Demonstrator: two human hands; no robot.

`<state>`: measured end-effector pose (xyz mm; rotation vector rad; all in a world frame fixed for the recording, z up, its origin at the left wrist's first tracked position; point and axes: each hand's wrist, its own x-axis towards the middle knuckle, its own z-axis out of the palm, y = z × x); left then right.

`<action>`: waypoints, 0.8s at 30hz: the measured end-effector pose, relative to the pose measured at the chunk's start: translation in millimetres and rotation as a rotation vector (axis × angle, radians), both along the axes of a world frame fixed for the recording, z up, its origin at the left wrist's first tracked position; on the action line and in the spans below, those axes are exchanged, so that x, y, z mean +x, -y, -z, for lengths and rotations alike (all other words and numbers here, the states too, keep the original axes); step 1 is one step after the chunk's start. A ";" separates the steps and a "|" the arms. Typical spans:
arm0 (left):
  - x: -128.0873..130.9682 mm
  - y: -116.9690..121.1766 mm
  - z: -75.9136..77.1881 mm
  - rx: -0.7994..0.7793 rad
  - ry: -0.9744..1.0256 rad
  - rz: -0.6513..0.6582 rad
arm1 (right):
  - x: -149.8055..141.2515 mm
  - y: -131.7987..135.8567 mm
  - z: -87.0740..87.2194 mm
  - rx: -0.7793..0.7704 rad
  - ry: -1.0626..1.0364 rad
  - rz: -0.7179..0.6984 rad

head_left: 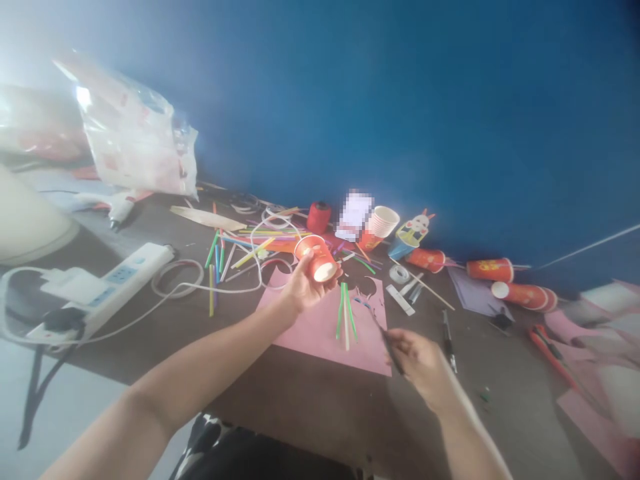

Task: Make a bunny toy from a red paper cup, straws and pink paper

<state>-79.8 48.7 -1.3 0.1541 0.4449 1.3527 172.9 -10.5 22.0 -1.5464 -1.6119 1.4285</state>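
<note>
- The left hand (303, 285) is curled around a small red paper cup (317, 258), held tipped on its side above the pink paper sheet (320, 327).
- The right hand (417, 360) pinches a thin dark tool (383, 331); what kind is unclear.
- Green plastic straws (346, 313) lie between the hands.
- Beyond the left hand: scattered coloured straws (235, 250), a red thread spool (319, 217), more red cups (490, 270).
- Left of it, a white power strip (107, 283).

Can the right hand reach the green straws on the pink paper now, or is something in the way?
Probably yes. The right hand lies just beside the green straws on the pink paper, with nothing between them. But it already holds a thin dark tool, so its grip may be limited.
</note>
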 end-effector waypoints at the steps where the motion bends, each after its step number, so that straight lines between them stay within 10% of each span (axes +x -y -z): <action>1: -0.5 -0.4 0.0 0.006 0.005 0.004 | -18.7 0.7 0.6 -0.033 -0.063 -0.042; 6: -0.5 -2.1 1.8 0.001 0.009 -0.039 | -62.9 -7.5 1.7 -0.073 -0.230 -0.123; 24: 3.5 -1.7 4.2 -0.003 0.093 -0.075 | -72.7 -10.7 21.1 -0.362 -0.395 -0.096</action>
